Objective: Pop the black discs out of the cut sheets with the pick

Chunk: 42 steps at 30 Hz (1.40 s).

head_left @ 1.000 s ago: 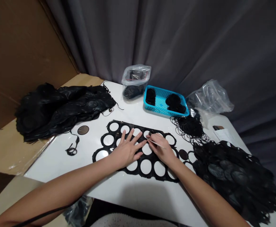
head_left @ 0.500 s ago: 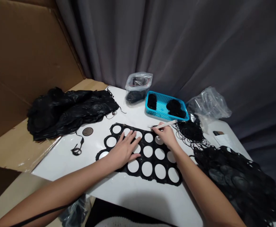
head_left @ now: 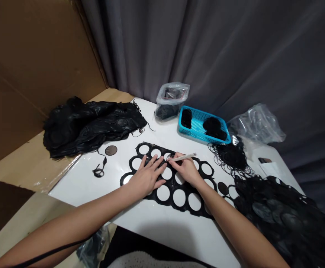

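In the head view, the holed black sheet (head_left: 171,195) lies in the middle of the white table (head_left: 140,220), with the left hand (head_left: 145,178) laid flat on its left part, fingers spread and grasping nothing. The right hand (head_left: 189,171) pinches a slim white tool (head_left: 186,156), its tip at a hole in the sheet's far row. A fine dark loop seems to show there, but the fingers cover too much to tell whether it is loose.

The work looks well under way rather than finished. On the done side, I would count the thin loose rings (head_left: 232,156) heaped at the far right and the black bundles (head_left: 214,128) in the blue basket (head_left: 196,136) beside them. The holed scraps (head_left: 290,219) piled at the near right look spent. The thick stack of black sheets (head_left: 95,121) at the far left appears to be what is left.
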Available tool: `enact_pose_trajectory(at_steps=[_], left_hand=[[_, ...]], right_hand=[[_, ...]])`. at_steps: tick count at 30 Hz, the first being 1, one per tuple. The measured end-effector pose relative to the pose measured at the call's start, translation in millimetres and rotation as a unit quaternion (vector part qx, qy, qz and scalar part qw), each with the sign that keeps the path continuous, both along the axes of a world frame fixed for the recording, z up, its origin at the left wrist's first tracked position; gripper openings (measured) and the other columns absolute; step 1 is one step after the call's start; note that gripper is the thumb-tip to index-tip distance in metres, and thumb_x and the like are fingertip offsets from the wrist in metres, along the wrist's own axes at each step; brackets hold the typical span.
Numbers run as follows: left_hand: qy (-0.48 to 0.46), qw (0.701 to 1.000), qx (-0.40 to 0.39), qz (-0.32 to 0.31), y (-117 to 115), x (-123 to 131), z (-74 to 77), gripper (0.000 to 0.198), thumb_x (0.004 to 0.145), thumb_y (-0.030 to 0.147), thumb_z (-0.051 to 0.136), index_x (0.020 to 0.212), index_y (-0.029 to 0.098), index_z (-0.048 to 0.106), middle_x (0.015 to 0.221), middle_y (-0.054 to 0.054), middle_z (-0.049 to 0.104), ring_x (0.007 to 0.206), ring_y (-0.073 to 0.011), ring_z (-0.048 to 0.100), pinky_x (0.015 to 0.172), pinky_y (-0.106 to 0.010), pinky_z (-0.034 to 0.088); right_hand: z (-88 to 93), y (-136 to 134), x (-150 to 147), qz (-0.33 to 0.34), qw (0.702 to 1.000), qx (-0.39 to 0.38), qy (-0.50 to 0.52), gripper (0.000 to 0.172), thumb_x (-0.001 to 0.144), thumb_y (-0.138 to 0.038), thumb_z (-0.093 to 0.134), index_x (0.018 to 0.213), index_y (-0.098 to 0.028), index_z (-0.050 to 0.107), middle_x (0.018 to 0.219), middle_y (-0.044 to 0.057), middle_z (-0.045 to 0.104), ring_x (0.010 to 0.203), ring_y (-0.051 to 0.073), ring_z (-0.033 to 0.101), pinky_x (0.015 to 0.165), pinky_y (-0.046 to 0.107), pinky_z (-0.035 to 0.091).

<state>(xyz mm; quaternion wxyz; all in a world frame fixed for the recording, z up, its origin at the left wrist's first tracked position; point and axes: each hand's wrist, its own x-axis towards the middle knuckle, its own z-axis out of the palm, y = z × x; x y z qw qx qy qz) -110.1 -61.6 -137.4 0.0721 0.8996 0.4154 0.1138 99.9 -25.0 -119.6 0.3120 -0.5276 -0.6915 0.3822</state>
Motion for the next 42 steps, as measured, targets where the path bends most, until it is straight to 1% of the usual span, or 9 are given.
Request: enact_pose_trajectory(at_steps=[4,7,12,18,27,31,34,37,42], left_hand=[[-0.006,1.000,-0.007,0.001,-0.5,-0.2,0.1,0.057,0.097,0.045,0.057,0.148,0.021,0.046,0.157,-0.013,0.037,0.147,-0.0366,0.028,0.116,-0.064,0.018],[0.002,1.000,0.006,0.018,-1.8,-0.3,0.0,0.061,0.093,0.048,0.062,0.148,0.024,0.047,0.159,-0.012,0.033,0.147,-0.0436,0.022,0.114,-0.066,0.019],[0.003,0.998,0.014,0.058,-3.7,0.0,1.3,0.065,0.087,0.051,0.069,0.145,0.030,0.050,0.160,-0.015,0.029,0.145,-0.0515,0.020,0.113,-0.066,0.022],[0.019,0.998,0.007,0.067,-3.4,0.6,5.8,0.063,0.087,0.054,0.067,0.144,0.031,0.052,0.157,-0.018,0.033,0.142,-0.0563,0.021,0.110,-0.068,0.025],[0.016,0.997,-0.012,0.072,-2.4,-1.2,4.4,0.066,0.084,0.054,0.071,0.144,0.032,0.053,0.156,-0.018,0.035,0.141,-0.0558,0.024,0.108,-0.071,0.024],[-0.134,0.985,-0.085,0.071,5.8,-4.4,17.0,0.051,0.084,0.038,0.076,0.131,0.023,0.063,0.147,-0.018,0.046,0.142,-0.0508,0.026,0.112,-0.071,0.016],[-0.258,0.955,-0.134,0.065,21.5,-4.9,34.8,0.042,0.090,0.032,0.067,0.129,0.018,0.060,0.133,-0.016,0.054,0.132,-0.0390,0.045,0.111,-0.060,0.030],[-0.321,0.930,-0.169,0.061,42.0,-3.1,48.4,0.040,0.095,0.029,0.058,0.132,0.016,0.052,0.130,-0.014,0.055,0.120,-0.0285,0.055,0.103,-0.047,0.043],[-0.389,0.863,-0.323,-0.009,67.2,-2.8,51.6,0.041,0.087,0.021,0.062,0.127,0.016,0.053,0.120,-0.011,0.065,0.113,-0.0227,0.062,0.097,-0.039,0.048]], right_hand=[[0.2,-1.8,-0.5,0.030,0.997,0.055,-0.050,0.022,0.092,-0.031,0.057,0.073,-0.023,0.051,0.086,0.004,0.067,0.087,0.022,0.060,0.079,0.035,0.043],[-2.2,-8.1,-4.0,0.056,0.989,0.116,-0.079,0.021,0.094,-0.028,0.053,0.074,-0.024,0.050,0.086,0.006,0.064,0.088,0.024,0.057,0.078,0.037,0.042],[-9.4,-0.6,2.6,0.098,0.947,0.218,-0.214,0.013,0.095,-0.020,0.046,0.088,-0.022,0.057,0.095,0.011,0.065,0.094,0.028,0.052,0.081,0.041,0.037],[2.0,53.8,43.4,-0.162,0.918,0.239,-0.271,0.018,0.092,-0.024,0.042,0.077,-0.021,0.050,0.072,0.009,0.057,0.073,0.025,0.049,0.069,0.036,0.034],[30.3,77.1,43.0,-0.261,0.952,0.143,-0.068,0.018,0.077,-0.033,0.057,0.071,-0.022,0.044,0.067,0.003,0.048,0.067,0.020,0.040,0.067,0.034,0.029],[34.8,68.9,42.2,-0.217,0.973,0.077,0.007,0.035,0.070,-0.048,0.065,0.064,-0.023,0.042,0.060,0.000,0.048,0.062,0.017,0.043,0.062,0.032,0.032],[37.9,51.1,28.8,-0.157,0.985,0.013,0.075,0.043,0.068,-0.057,0.069,0.066,-0.022,0.045,0.066,0.003,0.059,0.065,0.018,0.054,0.060,0.030,0.037],[45.9,29.9,10.0,-0.078,0.970,-0.107,0.205,0.044,0.066,-0.050,0.080,0.071,-0.021,0.047,0.077,0.006,0.068,0.074,0.020,0.062,0.061,0.028,0.040],[55.9,6.9,-9.1,-0.018,0.914,-0.248,0.322,0.045,0.063,-0.039,0.088,0.072,-0.019,0.049,0.081,0.007,0.073,0.079,0.019,0.067,0.065,0.026,0.042]])
